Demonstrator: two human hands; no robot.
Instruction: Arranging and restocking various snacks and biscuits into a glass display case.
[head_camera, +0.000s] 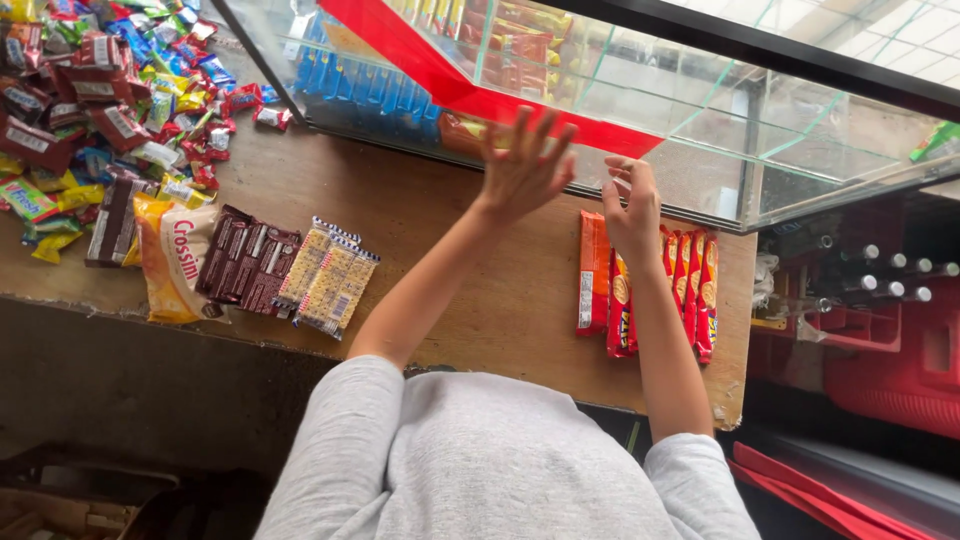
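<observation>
We have a row of orange biscuit packs (650, 290) lying side by side on the wooden table (450, 250), just in front of the glass case (700, 140). Our right hand (632, 210) rests over the top of that row, fingers curled lightly at the glass edge; we cannot tell whether it pinches a pack or only touches. Our left hand (520, 170) is raised and spread flat, released, against the glass front, holding nothing.

As we judge it, the orange row is laid out neatly, while much remains unsorted: a heap of loose sweets (110, 90) in mixed bright wrappers sits well apart at the far left. Nearer lie dark brown chocolate bars (248, 262), checked cracker packs (330, 280) and a yellow snack bag (172, 255).

The wrappers look glossy and crinkly, the packs long and slim. The table is worn, scuffed plank; the case is smooth pane with a red strip (470, 90) inside.
</observation>
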